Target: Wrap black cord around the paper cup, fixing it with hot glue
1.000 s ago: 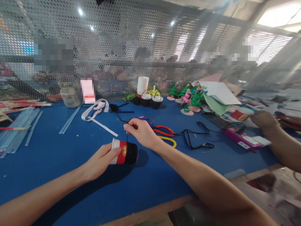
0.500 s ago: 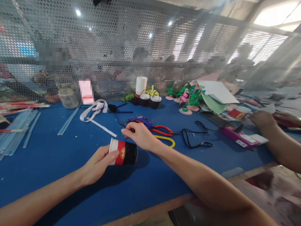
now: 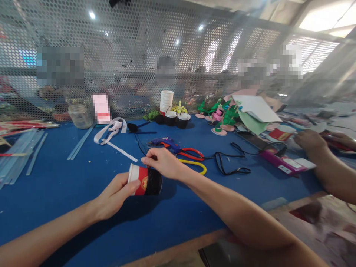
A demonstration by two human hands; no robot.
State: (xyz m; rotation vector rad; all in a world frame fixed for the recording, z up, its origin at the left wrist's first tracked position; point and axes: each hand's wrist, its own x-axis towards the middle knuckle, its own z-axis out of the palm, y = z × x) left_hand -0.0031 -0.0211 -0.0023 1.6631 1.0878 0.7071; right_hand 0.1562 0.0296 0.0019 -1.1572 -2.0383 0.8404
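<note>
Over the blue worktable (image 3: 83, 180), cropped at left, the left hand (image 3: 116, 193) (8 o'clock, far fingers hidden) and right hand (image 3: 164, 163) (1 o'clock) hold, respectively, half-curled, a sideways paper cup (image 3: 147, 180) at the dial's centre and, tightly pinched, black yarn (image 3: 138, 144) whose lower end is hard to make out.

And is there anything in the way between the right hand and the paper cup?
No, nothing I can see. The right hand is right beside the black end of the paper cup; I can't tell if they touch. The left hand holds the white end. The blue tool lies beyond, not between.
</note>
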